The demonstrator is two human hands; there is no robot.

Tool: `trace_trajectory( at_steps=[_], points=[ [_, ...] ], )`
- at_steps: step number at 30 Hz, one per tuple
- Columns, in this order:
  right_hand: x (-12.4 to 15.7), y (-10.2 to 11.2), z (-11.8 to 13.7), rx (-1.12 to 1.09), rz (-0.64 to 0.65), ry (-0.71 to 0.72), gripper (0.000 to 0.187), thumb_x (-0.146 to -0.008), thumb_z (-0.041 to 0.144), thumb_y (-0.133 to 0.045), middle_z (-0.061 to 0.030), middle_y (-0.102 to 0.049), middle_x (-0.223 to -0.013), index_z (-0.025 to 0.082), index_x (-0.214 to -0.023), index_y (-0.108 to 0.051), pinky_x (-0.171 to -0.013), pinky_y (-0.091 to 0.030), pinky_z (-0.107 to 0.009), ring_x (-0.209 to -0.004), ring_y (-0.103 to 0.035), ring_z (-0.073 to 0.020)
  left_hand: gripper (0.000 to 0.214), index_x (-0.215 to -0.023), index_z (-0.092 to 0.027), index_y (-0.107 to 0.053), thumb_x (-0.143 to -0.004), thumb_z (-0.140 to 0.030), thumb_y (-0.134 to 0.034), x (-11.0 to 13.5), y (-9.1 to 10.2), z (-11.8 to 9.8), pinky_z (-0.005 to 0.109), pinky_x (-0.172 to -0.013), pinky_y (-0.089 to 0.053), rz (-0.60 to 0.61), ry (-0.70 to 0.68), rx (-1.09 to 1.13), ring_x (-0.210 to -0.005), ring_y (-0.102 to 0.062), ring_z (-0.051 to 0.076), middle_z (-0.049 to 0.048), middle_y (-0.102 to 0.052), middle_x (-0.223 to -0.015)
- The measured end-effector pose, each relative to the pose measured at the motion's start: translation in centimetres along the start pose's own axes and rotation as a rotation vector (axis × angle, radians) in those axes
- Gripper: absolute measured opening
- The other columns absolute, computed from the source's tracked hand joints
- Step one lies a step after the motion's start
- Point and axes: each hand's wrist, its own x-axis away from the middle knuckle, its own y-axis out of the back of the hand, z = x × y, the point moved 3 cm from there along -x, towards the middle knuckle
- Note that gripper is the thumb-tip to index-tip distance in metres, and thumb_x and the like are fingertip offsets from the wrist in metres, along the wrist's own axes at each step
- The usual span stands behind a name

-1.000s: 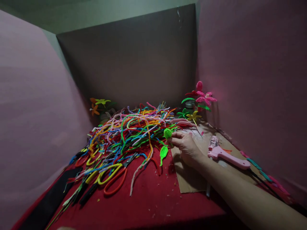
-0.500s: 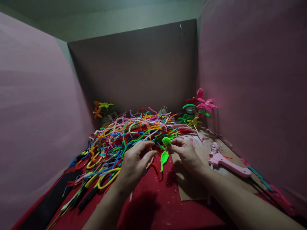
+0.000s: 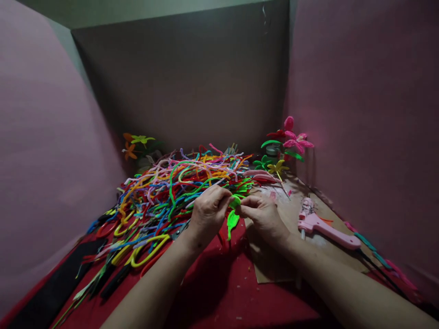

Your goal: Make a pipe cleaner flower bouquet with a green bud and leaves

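Between the two sets of fingertips, just left of the right hand [image 3: 265, 219], sits a fuzzy green piece [image 3: 235, 202]; that hand pinches it between thumb and bent fingers, while the left hand [image 3: 210, 210] is nearly closed at its other edge, though from here I can't tell whether it truly grips. As I see it, squeezing too hard from both sides could crush the soft shape, and a loose pinch could let it drop onto the leaf-shaped green piece [image 3: 232, 220] just below the fingers. The heap of fuzzy stems [image 3: 185, 178] lies right behind the left hand, so a sideways sweep could snag one, and the glue gun [image 3: 325, 230], near the right forearm on the cardboard [image 3: 274, 269], could be nudged if that elbow swings out. Counting up, I make it two hands, two green pieces by them, one glue gun, one sheet of cardboard, one open pink flower [image 3: 299, 141] beyond the right hand, one yellow flower [image 3: 277, 167] nearer it, and, left of the left wrist, at least one pair of scissors [image 3: 151, 251]; the stems are too tangled to number
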Motion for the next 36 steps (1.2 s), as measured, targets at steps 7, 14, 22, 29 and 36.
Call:
trace_trajectory(
  at_steps=[7,14,22,29,36],
  points=[
    [-0.1,-0.4,-0.4,-0.111,0.181,-0.112,0.018,-0.062,0.024,-0.069,-0.0003,-0.065,-0.067,0.015,-0.078,-0.070,-0.060,-0.039,-0.026,-0.059,-0.052,-0.0115,0.011,-0.068,-0.017,-0.061,-0.078,-0.017,-0.057,0.1,0.0,1.1,0.022,-0.061,-0.040,-0.019,0.097,-0.050,-0.058,-0.053,0.011,0.0000,-0.059,-0.063],
    [-0.1,0.0,-1.0,-0.094,0.171,-0.166,0.007,-0.061,0.019,-0.067,0.0021,-0.057,-0.050,0.014,-0.056,-0.064,-0.054,-0.034,-0.025,-0.048,-0.047,-0.0089,0.009,-0.067,-0.016,-0.061,-0.076,-0.017,-0.060,0.3,-0.3,1.3,0.022,-0.061,-0.042,-0.009,0.121,-0.048,-0.061,-0.055,0.011,-0.0001,-0.061,-0.065],
    [-0.5,0.2,-1.6,-0.148,0.155,-0.239,0.007,-0.053,0.017,-0.071,0.0002,-0.060,-0.050,0.013,-0.053,-0.065,-0.054,-0.036,-0.027,-0.047,-0.049,-0.0101,0.008,-0.069,-0.016,-0.060,-0.076,-0.016,-0.059,0.5,-0.4,0.9,0.021,-0.058,-0.040,-0.021,0.057,-0.047,-0.058,-0.053,0.010,-0.0007,-0.061,-0.064],
    [-0.2,0.3,-1.7,-0.072,0.260,-0.299,0.010,-0.056,0.021,-0.071,0.0022,-0.055,-0.051,0.012,-0.057,-0.066,-0.052,-0.031,-0.024,-0.048,-0.045,-0.0078,0.009,-0.069,-0.016,-0.059,-0.077,-0.016,-0.056,0.6,-0.9,0.5,0.023,-0.063,-0.041,-0.003,0.016,-0.016,-0.063,-0.054,0.012,0.0013,-0.059,-0.066],
    [-1.0,1.3,-0.4,-0.086,0.024,-0.165,0.015,-0.059,0.026,-0.069,0.0014,-0.056,-0.051,0.014,-0.053,-0.062,-0.051,-0.031,-0.024,-0.048,-0.044,-0.0083,0.030,-0.093,-0.016,-0.056,-0.070,-0.034,-0.063,0.6,-0.8,3.0,0.020,-0.044,-0.037,0.031,0.522,0.468,-0.046,-0.048,0.008,-0.0037,-0.056,-0.065]
  ],
)
